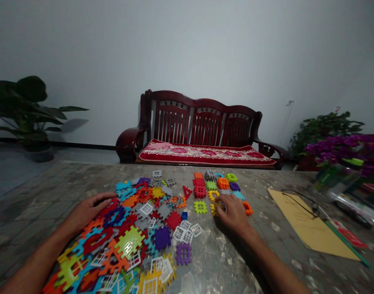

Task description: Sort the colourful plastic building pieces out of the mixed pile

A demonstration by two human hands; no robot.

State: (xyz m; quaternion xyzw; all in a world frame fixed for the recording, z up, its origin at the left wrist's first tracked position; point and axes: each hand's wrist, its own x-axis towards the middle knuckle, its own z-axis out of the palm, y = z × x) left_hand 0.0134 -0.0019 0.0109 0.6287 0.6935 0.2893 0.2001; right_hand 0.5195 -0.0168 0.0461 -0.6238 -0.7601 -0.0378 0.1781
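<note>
A heap of plastic interlocking building pieces (128, 241) in many colours spreads over the left and middle of the table. My left hand (90, 209) rests at the heap's left edge, fingers stretched toward red pieces, holding nothing. Right of the heap, more pieces lie sorted in small stacks, with red ones (200, 192), orange ones (223, 183) and a lime green window piece (200, 207) among them. My right hand (232, 212) is closed over a yellow piece (213, 209) in these rows, partly covering it. An orange piece (247, 208) lies just beyond that hand.
On the right of the table (223, 265) lie a tan envelope (309, 228), eyeglasses (314, 207), a green pencil (348, 245) and a clear bottle (354, 208). Purple flowers (346, 149) stand behind them. A wooden bench (205, 118) is beyond the table.
</note>
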